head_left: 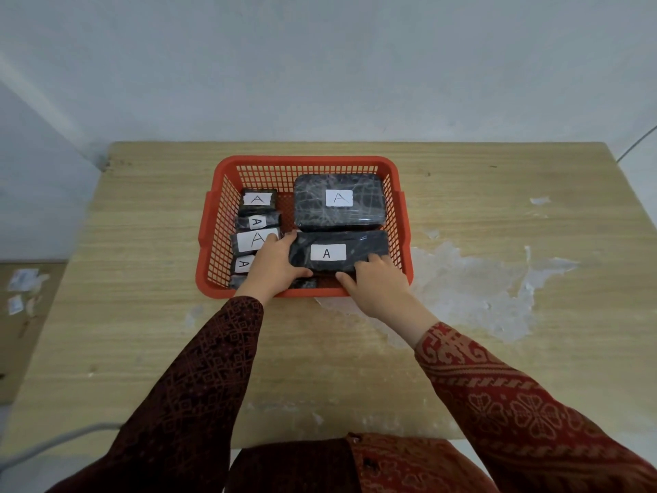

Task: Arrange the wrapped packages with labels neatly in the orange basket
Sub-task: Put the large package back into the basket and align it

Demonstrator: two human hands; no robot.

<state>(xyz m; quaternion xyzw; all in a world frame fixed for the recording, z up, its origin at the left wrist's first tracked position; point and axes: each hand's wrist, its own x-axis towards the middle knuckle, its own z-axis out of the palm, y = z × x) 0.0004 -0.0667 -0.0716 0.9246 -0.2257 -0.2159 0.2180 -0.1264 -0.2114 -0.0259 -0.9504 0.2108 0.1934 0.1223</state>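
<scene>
An orange mesh basket (398, 179) sits on the wooden table. Inside it, a large black wrapped package (313, 211) with a white "A" label fills the far right. Several small black packages (257, 222), each labelled "A", lie in a column along the left wall. A long black package (366, 245) with an "A" label lies across the near right part. My left hand (275, 265) grips its left end, and my right hand (377, 282) holds its near right edge. Another dark package (305, 283) peeks out beneath, near the front wall.
The wooden table (497, 208) has a patch of peeled white surface (473, 282) right of the basket. A grey cable (53, 443) runs at the lower left. Paper scraps (21, 290) lie on the floor at the left. A wall stands behind the table.
</scene>
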